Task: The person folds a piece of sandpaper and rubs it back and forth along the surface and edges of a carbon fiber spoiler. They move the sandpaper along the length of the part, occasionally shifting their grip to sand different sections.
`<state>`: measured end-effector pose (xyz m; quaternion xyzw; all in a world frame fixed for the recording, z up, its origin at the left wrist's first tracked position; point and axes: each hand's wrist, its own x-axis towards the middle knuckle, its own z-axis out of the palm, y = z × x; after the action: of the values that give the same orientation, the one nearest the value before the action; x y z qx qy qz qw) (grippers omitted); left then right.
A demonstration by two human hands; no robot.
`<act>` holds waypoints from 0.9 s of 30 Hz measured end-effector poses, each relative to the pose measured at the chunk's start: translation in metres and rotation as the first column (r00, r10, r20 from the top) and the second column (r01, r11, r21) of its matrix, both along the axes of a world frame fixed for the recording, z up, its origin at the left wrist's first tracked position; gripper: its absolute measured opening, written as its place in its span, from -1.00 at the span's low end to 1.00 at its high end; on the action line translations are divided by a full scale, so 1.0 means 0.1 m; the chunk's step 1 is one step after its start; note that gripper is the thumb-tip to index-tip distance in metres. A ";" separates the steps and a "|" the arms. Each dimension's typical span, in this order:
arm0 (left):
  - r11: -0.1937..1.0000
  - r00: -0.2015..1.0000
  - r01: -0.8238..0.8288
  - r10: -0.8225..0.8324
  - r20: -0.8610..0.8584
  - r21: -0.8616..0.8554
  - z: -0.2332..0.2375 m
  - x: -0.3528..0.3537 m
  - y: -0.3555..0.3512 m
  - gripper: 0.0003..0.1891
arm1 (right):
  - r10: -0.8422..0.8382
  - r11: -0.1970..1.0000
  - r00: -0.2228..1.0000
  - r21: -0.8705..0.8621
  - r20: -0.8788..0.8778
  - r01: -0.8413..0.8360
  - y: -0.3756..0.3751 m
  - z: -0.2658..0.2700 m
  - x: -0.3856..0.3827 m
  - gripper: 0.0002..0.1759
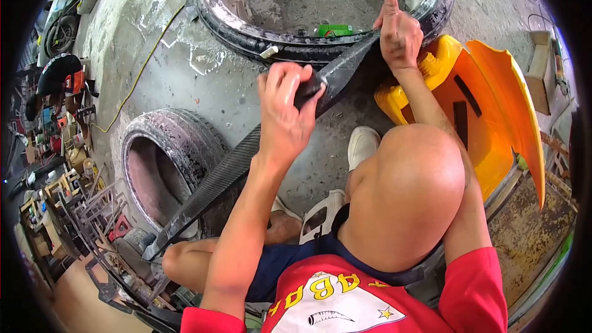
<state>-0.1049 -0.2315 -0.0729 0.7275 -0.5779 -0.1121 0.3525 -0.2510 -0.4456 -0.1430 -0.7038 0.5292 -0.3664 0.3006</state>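
A long black strip with a ribbed, woven-looking surface (pixel 231 169) runs diagonally from the lower left up to the large tire. My left hand (pixel 285 108) is closed around a dark part of it, fingers curled over its edge. Higher up on the right, my right hand (pixel 399 37) grips the strip's far end, thumb pointing up. Just beyond both hands lies the large black tire (pixel 228 34), its rim smeared with white. A smaller tire (pixel 185 142) leans behind the strip on the left.
An orange-yellow plastic piece (pixel 493 111) stands at right, with dark strips inside. A green packet (pixel 335 30) lies within the large tire. A yellow cord (pixel 132 86) crosses the floor. Another person (pixel 60 77) bends at far left beside cluttered tools. My raised knee (pixel 422 179) is below my right hand.
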 end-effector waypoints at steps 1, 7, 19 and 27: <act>1.000 1.000 0.009 -0.009 0.002 -0.005 -0.01 -0.01 0.03 -0.67 | -0.009 1.000 1.000 -0.005 0.002 0.009 0.02 0.01 0.01 -0.12; 0.999 0.995 0.038 -0.039 0.092 0.017 0.00 -0.02 0.34 -0.69 | -0.003 1.000 1.000 0.002 -0.014 0.003 0.00 0.01 0.00 -0.08; 0.998 0.998 0.033 -0.030 0.053 -0.057 -0.04 -0.03 0.00 -0.63 | 0.006 1.000 1.000 0.009 0.007 -0.006 -0.01 0.00 -0.02 -0.15; 0.995 0.992 -0.104 0.103 -0.073 -0.002 0.30 0.03 0.67 -0.57 | 0.215 0.915 0.967 -0.319 -0.140 -0.249 -0.13 -0.10 -0.18 -0.55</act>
<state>-0.1021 -0.1650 -0.0432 0.7509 -0.5266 -0.1184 0.3806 -0.2692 -0.4590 -0.1528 -0.8201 0.3868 -0.3759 0.1910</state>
